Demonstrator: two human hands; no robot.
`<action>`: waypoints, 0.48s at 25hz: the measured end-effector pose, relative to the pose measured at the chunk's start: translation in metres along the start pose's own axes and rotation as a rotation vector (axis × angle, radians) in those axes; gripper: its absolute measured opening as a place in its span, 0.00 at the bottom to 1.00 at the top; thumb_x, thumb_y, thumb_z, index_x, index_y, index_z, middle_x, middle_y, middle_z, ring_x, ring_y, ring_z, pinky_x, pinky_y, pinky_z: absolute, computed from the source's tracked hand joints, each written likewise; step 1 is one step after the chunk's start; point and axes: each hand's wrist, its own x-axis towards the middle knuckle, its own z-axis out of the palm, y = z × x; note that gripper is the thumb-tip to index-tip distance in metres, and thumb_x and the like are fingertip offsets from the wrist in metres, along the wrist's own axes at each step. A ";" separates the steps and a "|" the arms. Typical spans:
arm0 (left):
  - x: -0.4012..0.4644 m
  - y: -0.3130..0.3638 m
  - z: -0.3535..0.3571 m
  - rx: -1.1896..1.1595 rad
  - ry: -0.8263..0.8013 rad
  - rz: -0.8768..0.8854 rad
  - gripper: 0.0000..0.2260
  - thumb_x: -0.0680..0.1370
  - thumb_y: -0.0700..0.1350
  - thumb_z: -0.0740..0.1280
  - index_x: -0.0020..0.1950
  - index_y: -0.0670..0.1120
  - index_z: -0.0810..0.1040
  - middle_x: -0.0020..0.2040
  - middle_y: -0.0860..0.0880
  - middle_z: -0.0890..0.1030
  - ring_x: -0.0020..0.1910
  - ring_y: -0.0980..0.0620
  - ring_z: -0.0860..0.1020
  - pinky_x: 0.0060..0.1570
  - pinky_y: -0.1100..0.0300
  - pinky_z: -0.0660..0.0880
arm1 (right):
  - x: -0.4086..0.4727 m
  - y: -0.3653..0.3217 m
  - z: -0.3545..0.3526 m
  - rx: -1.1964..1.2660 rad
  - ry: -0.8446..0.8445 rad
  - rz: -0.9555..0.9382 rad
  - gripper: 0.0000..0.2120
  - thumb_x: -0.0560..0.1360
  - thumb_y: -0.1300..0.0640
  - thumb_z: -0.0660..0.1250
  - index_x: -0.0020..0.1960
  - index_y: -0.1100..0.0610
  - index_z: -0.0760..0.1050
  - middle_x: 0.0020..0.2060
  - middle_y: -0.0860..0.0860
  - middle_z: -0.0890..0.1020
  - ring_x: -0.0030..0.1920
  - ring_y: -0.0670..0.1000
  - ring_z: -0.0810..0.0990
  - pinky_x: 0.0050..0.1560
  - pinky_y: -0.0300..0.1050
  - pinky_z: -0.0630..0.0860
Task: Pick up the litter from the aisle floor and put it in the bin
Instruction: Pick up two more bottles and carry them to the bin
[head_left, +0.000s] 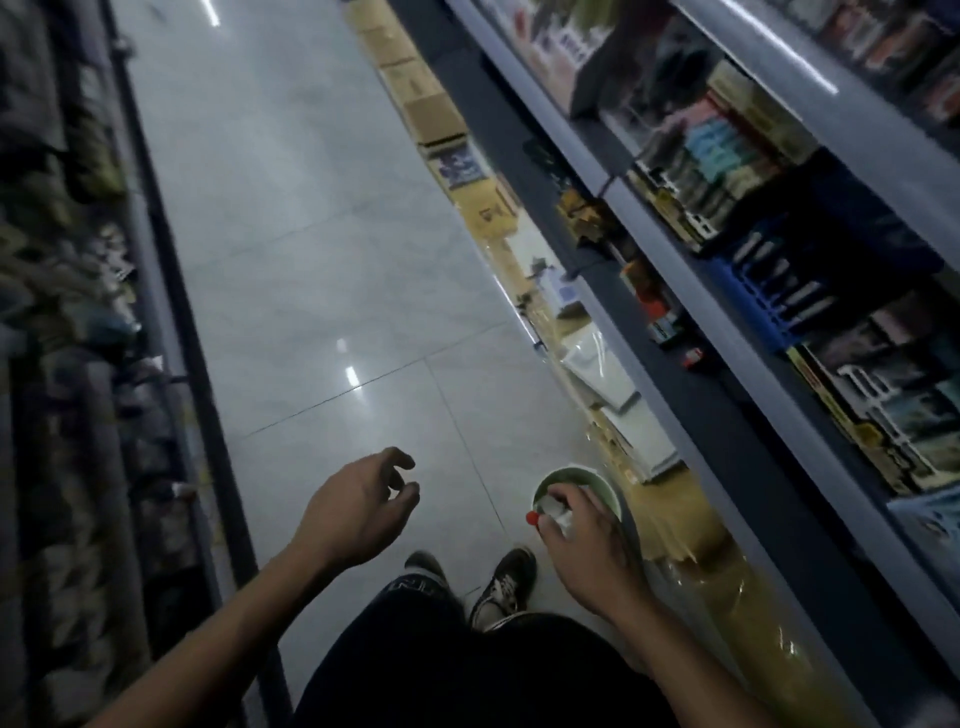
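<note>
Gripping a small bottle (558, 512) with a red cap, the right hand (587, 545) hovers over the open green bin (582, 480) at the lower right of the frame. Left hand (358, 506) hangs loosely curled and holds nothing, above the grey floor (311, 260). Blurred shelves (779, 182) line the right side.

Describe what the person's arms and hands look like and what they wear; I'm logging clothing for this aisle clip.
Both forearms are bare right down to the frame's lower edge: no sleeves show. The left hand and the right hand wear no gloves, and I see no watch, bracelet or ring, though the picture is dim and blurred. The fingers are bare too.
</note>
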 end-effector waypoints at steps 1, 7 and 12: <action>-0.010 -0.008 0.000 -0.017 0.021 -0.030 0.15 0.77 0.58 0.63 0.63 0.58 0.76 0.50 0.59 0.82 0.49 0.56 0.80 0.50 0.54 0.78 | 0.000 -0.007 0.000 -0.022 -0.018 -0.018 0.16 0.80 0.48 0.64 0.67 0.49 0.73 0.61 0.45 0.75 0.49 0.39 0.71 0.52 0.39 0.68; -0.061 -0.058 -0.001 -0.109 0.097 -0.123 0.16 0.78 0.58 0.61 0.64 0.58 0.76 0.51 0.59 0.82 0.48 0.57 0.80 0.50 0.54 0.79 | 0.003 -0.036 0.015 -0.117 -0.083 -0.094 0.18 0.79 0.48 0.66 0.68 0.49 0.74 0.62 0.46 0.76 0.57 0.45 0.75 0.58 0.46 0.74; -0.089 -0.105 -0.003 -0.128 0.121 -0.191 0.15 0.79 0.57 0.62 0.65 0.58 0.75 0.52 0.59 0.82 0.48 0.58 0.80 0.49 0.54 0.79 | -0.003 -0.057 0.032 -0.172 -0.086 -0.124 0.19 0.79 0.47 0.65 0.69 0.50 0.74 0.62 0.45 0.76 0.57 0.47 0.77 0.56 0.47 0.75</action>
